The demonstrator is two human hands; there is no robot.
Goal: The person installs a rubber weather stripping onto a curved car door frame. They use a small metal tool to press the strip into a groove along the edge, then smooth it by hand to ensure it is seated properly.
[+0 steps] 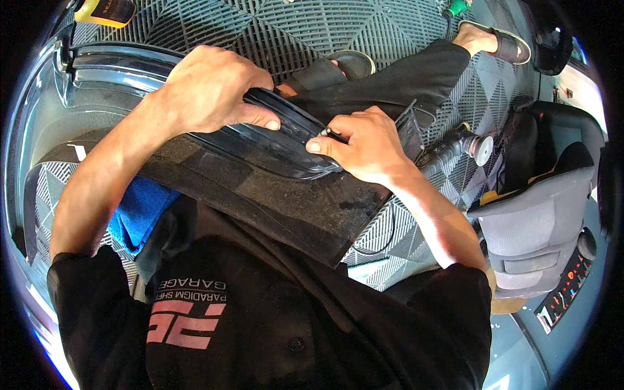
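Across my lap lies a long, curved, glossy dark car body panel (107,64), with a dusty matte black underside (279,201) toward me. My left hand (211,88) wraps over the panel's raised black rim (286,107), its thumb lying along the near side and its other fingers hidden beyond the edge. At the panel's right end, my right hand (367,143) pinches a slim dark tool (335,134) with a silvery tip. That tip points left, close to the rim; whether it touches cannot be made out.
A blue cloth (140,211) lies by my left arm. To the right, a handheld machine with a round pale pad (482,151) rests on slatted floor tiles (273,29), near a grey padded seat-like object (530,227). A yellow bottle (110,12) stands at the far left.
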